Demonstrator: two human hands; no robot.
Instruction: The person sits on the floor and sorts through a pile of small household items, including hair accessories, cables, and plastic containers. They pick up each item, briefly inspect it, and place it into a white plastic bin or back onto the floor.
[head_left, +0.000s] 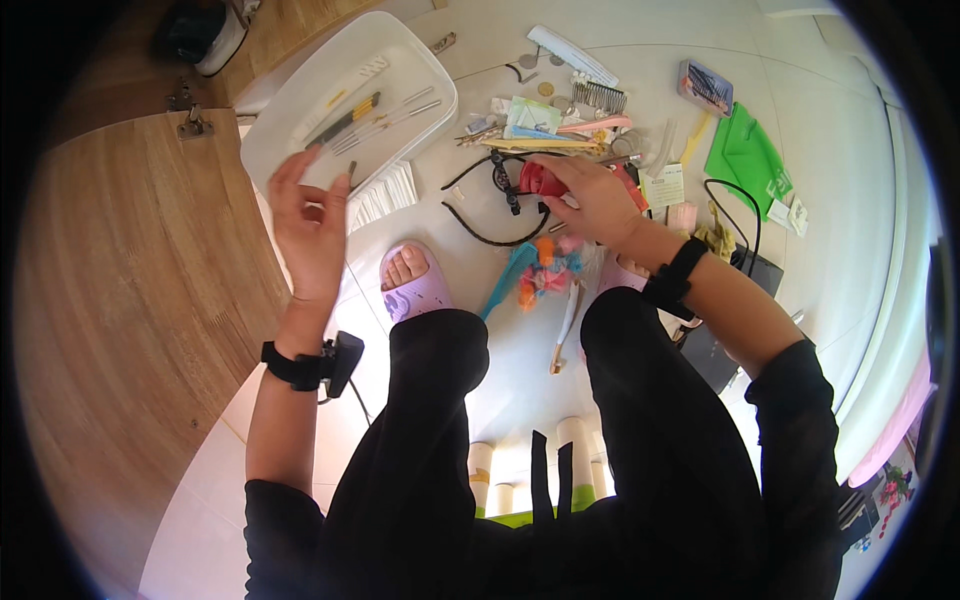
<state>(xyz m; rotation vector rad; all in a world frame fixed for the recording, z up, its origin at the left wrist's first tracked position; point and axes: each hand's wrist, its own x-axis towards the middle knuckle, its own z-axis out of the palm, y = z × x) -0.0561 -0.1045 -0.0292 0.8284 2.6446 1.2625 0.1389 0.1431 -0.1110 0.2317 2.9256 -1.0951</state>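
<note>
My left hand (309, 225) is raised over the near side of a translucent white plastic bin (439, 60), its thumb and fingers apart. Slim brushes (345, 120) and thin sticks lie spread on the bin's bottom. A short dark piece beside my thumb tip is too small to identify. Between the fingers and thumb of my right hand (600, 199) is a small red round container (538, 178). Under it on the floor lie a black braided cord (487, 240) and a dark clip-like piece (501, 172). A blue comb (514, 274) rests near a bag of colourful pompoms (551, 274).
A heap of stationery, a pink-handled tool (600, 124) and hair combs (600, 97) covers the tiles beyond. Farther right are a small box of pins (705, 88) and a green pouch (746, 157). An open wooden cabinet door (142, 300) stands at left. A white-handled brush (568, 326) lies between my legs.
</note>
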